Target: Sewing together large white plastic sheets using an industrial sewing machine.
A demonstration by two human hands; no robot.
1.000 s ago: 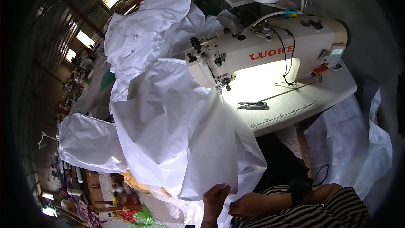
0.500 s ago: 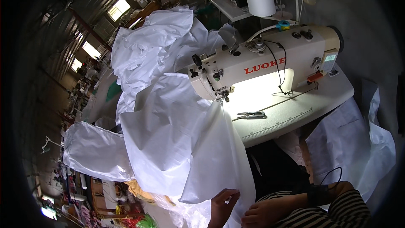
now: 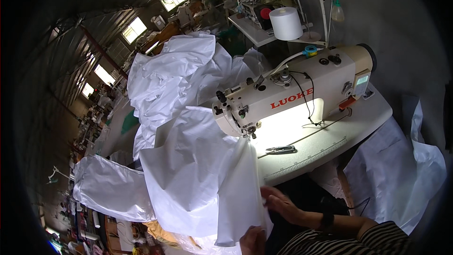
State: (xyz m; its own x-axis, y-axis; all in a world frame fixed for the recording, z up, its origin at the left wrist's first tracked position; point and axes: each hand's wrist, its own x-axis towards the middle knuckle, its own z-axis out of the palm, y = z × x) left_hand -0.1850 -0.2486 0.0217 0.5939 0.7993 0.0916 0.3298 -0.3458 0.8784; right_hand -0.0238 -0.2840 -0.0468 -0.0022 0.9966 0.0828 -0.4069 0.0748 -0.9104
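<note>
The right hand (image 3: 283, 206) lies with fingers extended flat against the edge of the white fabric (image 3: 198, 179), pressing it rather than gripping. The left hand (image 3: 253, 240) sits at the lower frame edge, closed on the fabric's bottom hem. The fabric hangs from the needle area of the cream sewing machine (image 3: 292, 97) and spreads leftward in large folds over the table edge. Thread snips (image 3: 281, 149) lie on the lit machine table (image 3: 368, 113). A white thread cone (image 3: 286, 23) stands behind the machine.
</note>
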